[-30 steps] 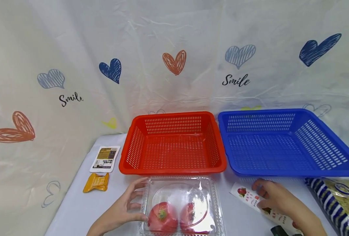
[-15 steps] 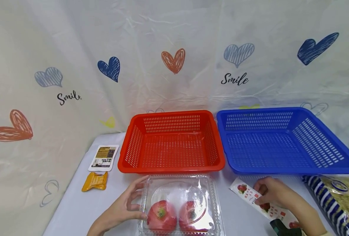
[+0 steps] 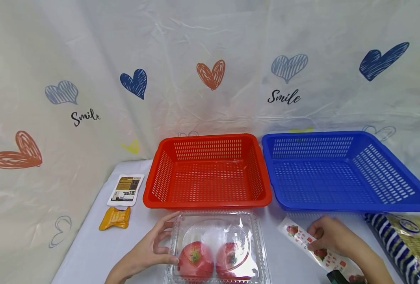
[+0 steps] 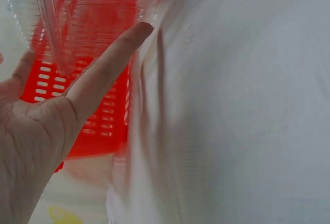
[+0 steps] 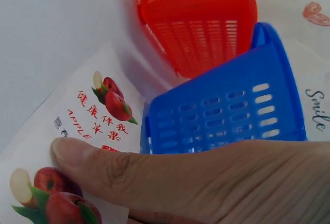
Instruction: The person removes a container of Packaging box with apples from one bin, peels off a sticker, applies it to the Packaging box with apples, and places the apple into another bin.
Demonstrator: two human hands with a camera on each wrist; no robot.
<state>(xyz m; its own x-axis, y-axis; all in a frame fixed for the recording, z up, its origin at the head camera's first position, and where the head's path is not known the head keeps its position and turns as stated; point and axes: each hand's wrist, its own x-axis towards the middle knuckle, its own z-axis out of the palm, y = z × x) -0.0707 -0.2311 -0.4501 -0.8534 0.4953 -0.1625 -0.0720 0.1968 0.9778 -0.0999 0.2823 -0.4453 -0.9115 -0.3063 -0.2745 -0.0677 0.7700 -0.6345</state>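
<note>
A clear plastic clamshell box [image 3: 215, 225] with two red apples [image 3: 196, 258] inside stands at the front of the table, before the red basket. Along its left side lies my left hand [image 3: 149, 246], fingers spread toward the back corner and thumb [image 4: 108, 69] stretched out straight. To the right of the box, my right hand [image 3: 334, 236] pinches a white paper label strip [image 3: 302, 240] printed with red apples and red lettering. The right wrist view shows that thumb [image 5: 77, 154] lying on the strip's printed face; the fingers underneath are mostly hidden.
Behind the box are a red basket [image 3: 210, 205] and a blue basket [image 3: 352, 207], side by side. At the left lie a flat white packet [image 3: 126, 190] and an orange wrapped packet [image 3: 115, 218]. A striped bag [image 3: 405, 248] lies far right, and a dark object [image 3: 337, 277] sits by the right wrist.
My right fingers have drawn together on the label strip, and the strip has shifted slightly. My left hand and the box have stayed in place.
</note>
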